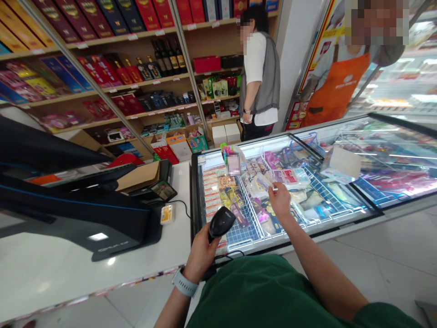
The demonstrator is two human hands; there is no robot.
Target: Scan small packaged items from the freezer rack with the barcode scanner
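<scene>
My left hand (201,255), with a pale watch on its wrist, is wrapped around the handle of a black barcode scanner (222,222). The scanner's head points up over the near left corner of the chest freezer (195,191). Farther right, my right hand (280,200) is over the freezer, its fingers closed at the tips. A small white bit shows at those fingertips; what it belongs to is unclear. Close by lie a clear-and-white package (261,184) and several flat packs, one of them red and white (289,176). Frozen packets show in wire baskets (251,212) below.
At left, a black checkout terminal (112,214) stands on the white counter (180,182), with a small yellow-and-white box (167,214) beside it. A person in a grey vest (261,77) and another in an orange apron (336,91) stand beyond the freezer. Stocked shelves (136,77) line the back.
</scene>
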